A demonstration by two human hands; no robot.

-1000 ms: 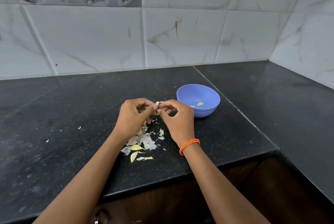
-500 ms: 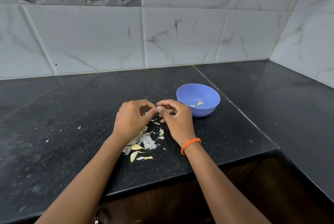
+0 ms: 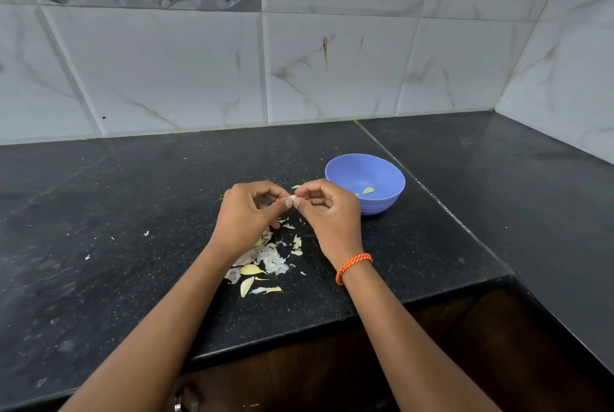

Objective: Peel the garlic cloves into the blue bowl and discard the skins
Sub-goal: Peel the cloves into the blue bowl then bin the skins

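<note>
The bowl [image 3: 364,183] stood on the tabletop [image 3: 133,212] with two peeled cloves [image 3: 368,191] in it. Left of the bowl, both hands met over a garlic clove [image 3: 293,197]; the skins [image 3: 265,255] lay left and nearer, the wall [image 3: 199,72] behind.

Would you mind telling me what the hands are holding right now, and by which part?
A garlic clove is pinched between both hands: left hand fingertips on its left end, right hand fingertips on its right end.
</note>
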